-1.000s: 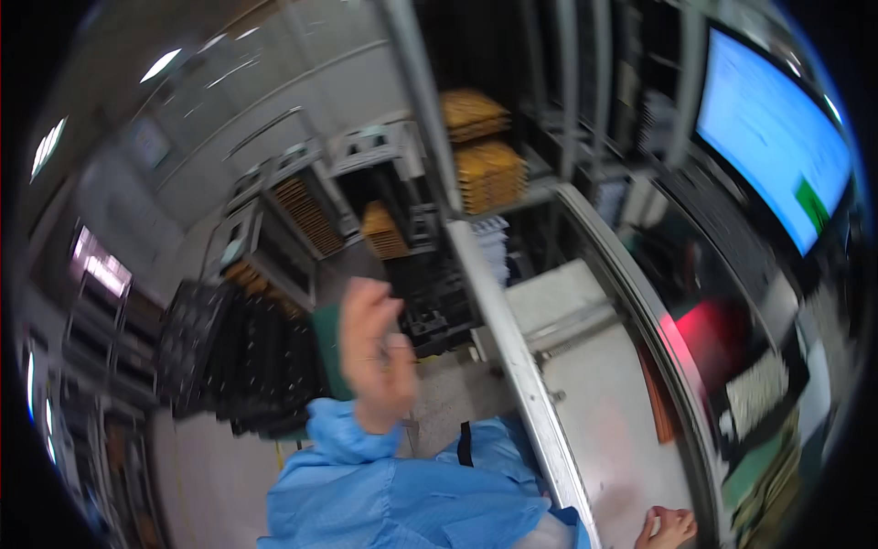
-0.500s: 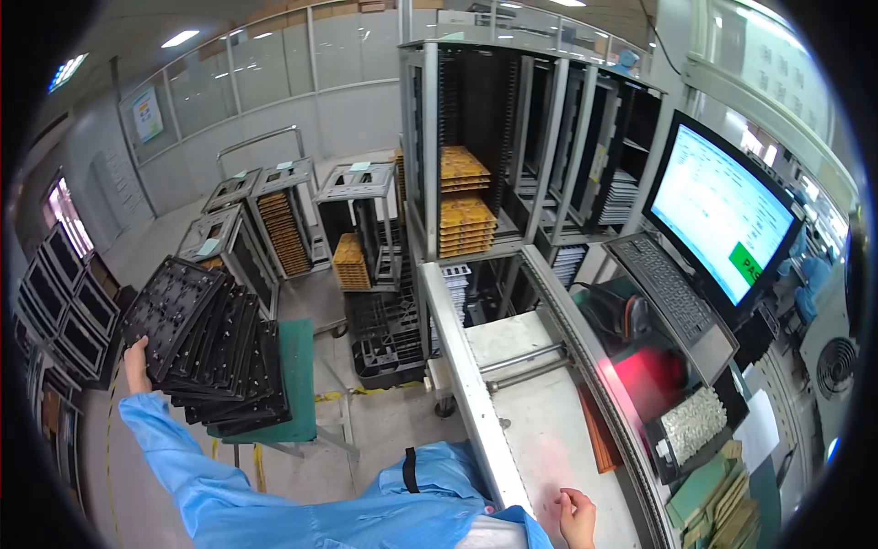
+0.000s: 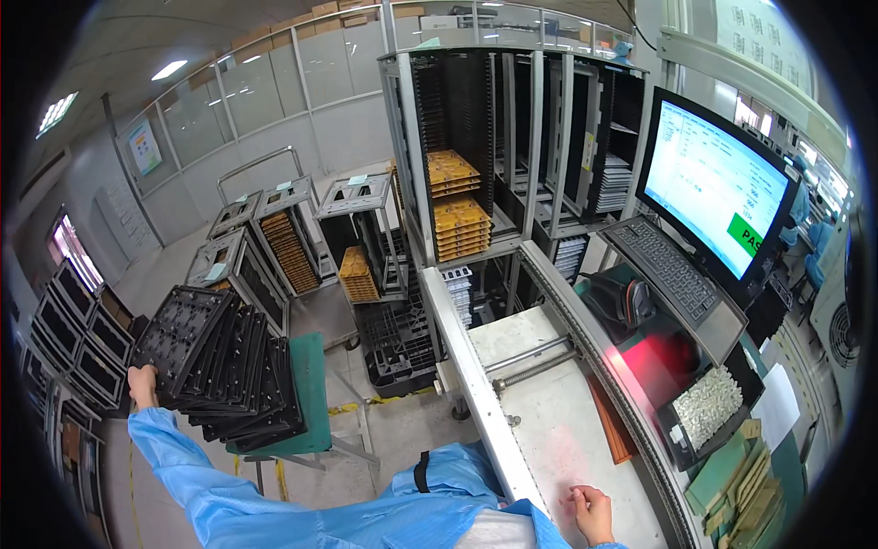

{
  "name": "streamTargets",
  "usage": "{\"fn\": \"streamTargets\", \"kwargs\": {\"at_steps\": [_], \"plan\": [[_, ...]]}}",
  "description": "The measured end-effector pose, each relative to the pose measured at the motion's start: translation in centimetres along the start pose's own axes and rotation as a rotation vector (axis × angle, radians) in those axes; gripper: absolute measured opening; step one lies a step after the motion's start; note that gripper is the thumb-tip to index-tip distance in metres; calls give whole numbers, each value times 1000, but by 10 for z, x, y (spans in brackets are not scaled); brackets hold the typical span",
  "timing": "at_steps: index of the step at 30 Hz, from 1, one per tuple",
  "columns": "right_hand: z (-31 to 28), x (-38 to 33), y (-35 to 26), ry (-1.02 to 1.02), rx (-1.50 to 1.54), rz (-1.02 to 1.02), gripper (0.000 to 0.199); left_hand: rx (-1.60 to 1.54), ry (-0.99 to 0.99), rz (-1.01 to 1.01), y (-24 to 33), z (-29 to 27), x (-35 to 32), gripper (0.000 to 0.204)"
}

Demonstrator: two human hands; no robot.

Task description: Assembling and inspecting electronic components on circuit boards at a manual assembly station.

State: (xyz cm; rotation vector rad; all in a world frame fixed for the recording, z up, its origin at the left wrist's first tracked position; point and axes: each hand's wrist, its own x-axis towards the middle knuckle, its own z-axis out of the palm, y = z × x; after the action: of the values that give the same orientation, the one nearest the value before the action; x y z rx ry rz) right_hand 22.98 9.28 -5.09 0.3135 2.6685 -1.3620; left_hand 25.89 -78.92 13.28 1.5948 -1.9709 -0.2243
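Observation:
Several flat black trays (image 3: 247,366) dotted with small fittings lie in an untidy, fanned stack on a green-topped stool (image 3: 309,403) at the left. My left hand (image 3: 143,386) reaches out to that stack, its fingers closed on the near left edge of the top black tray (image 3: 187,328). My right hand (image 3: 593,514) hovers at or just over the white bed (image 3: 540,430) of a rail-framed machine. Its fingers are curled together toward the thumb; anything between them is too small to make out.
A monitor (image 3: 718,188) and keyboard (image 3: 663,274) stand at the right, above a bin of pale small parts (image 3: 704,407) and green board strips (image 3: 736,485). Ahead is a tall rack (image 3: 457,137) with orange panels (image 3: 462,220). Metal magazines (image 3: 242,256) stand farther left.
The whole view has shifted slightly. My left hand stays at the edge of the top black tray, and my right hand remains curled over the white bed.

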Motion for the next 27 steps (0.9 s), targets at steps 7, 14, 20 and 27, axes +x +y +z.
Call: {"fn": "streamTargets", "kwargs": {"at_steps": [7, 14, 20, 27], "plan": [[-8, -9, -2, -53, 226, 45, 29, -746, 114, 606, 81, -36, -113, 29], [-7, -7, -56, 183, 104, -189, 34, -1731, -325, 114, 164, -65, -249, 51], [-3, 17, -142, -218, 575, -334, 46, -1821, -926, 44, 218, -10, -373, 69], [30, 84, -185, -275, 1192, -174, 74, -1801, -1658, -19, 268, 64, -509, 86]]}}
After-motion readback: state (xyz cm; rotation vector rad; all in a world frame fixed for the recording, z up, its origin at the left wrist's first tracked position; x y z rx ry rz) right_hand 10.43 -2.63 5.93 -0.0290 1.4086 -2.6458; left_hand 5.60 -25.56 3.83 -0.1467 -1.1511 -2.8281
